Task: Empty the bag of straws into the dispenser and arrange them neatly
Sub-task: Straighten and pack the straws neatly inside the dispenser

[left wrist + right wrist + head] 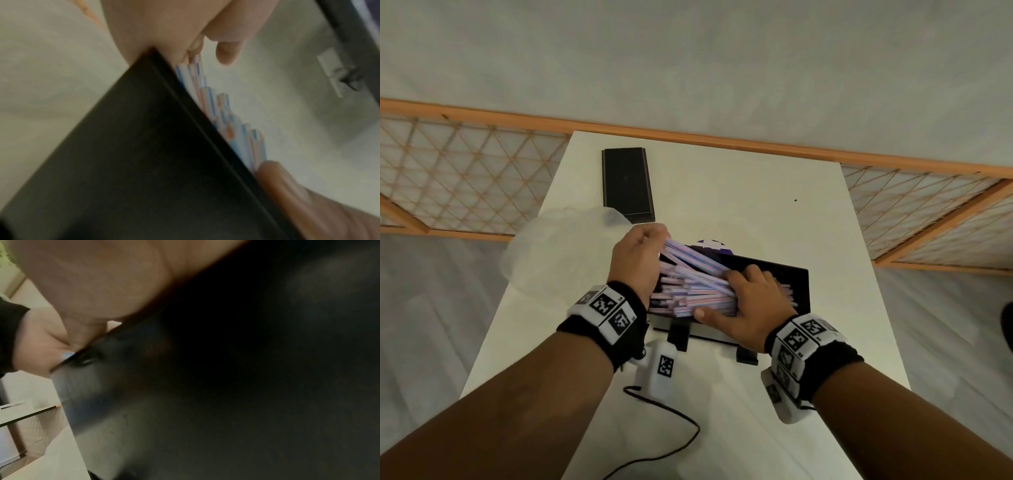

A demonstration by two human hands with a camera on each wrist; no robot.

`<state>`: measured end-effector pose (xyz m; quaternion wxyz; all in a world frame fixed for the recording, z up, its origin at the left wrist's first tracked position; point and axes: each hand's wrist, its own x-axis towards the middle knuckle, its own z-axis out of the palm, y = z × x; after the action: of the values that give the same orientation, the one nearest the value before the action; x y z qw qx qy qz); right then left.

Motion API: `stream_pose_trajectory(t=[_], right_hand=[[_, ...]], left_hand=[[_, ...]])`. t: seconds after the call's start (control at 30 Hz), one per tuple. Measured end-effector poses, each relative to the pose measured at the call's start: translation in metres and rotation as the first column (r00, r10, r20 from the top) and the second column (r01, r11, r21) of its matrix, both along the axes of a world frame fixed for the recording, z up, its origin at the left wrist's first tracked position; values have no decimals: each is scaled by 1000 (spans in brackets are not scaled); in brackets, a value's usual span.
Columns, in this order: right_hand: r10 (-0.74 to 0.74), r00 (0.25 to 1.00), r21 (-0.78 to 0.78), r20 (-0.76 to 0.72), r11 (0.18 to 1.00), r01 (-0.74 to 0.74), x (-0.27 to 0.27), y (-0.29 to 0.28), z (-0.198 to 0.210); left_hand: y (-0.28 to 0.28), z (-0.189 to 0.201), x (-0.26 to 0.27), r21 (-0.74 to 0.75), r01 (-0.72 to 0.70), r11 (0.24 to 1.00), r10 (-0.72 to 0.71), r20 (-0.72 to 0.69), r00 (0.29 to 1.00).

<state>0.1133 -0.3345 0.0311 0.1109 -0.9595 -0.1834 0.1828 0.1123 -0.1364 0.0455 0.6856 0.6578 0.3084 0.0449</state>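
Both hands work one heap of striped straws [698,291] lying crosswise in a single black dispenser [796,284] near the front of a white table [739,178]. Too many straws are piled and overlapping to count; they are pale with pink and blue stripes, and most lie roughly level while a handful slant upward to the left.

Left hand [637,263] is at the heap's left end, fingers curled around the raised ends of those slanting straws, wrist just beside the dispenser's left wall. In the left wrist view the straw tips [222,113] stand in a ragged row against the black wall [144,162], with a thumb [228,52] above them and another finger at the lower right; that picture is blurred.

Right hand [750,305] lies over the heap's right half, fingers bent down onto the straws and thumb stretched along the near edge of the pile, pressing rather than lifting. The right wrist view is mostly dark and blurred, showing only skin against a black surface.

One clear plastic bag [551,253] lies crumpled at the table's left edge, just beside the left hand and apart from the dispenser. One flat black lid [626,181] rests farther back on the table, beyond the bag. Each wrist carries one black band [599,325] with white marker blocks, and one thin black cable [674,421] trails across the near tabletop. A wooden lattice screen [465,171] stands behind the table.
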Motion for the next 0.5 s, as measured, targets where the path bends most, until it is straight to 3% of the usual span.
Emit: stream_pose_trajectory(t=[0.13,0.23,0.4,0.5], right_hand=[[-76,997,112,8,991,74,1,5,-5],[-163,985,269,-50,948,170,1,7,-7],[-65,994,81,84,995,58,2,12,-5],[-66,995,76,81,995,59,2,15,-7]], left_hand=[[-10,5,-6,324,35,945,-76,112,991],[-18,6,-11,395,35,918,-101,148,984],[-27,9,-13,485,154,861,-225,92,970],[-26,4,-10,560,165,812,-218,28,976]])
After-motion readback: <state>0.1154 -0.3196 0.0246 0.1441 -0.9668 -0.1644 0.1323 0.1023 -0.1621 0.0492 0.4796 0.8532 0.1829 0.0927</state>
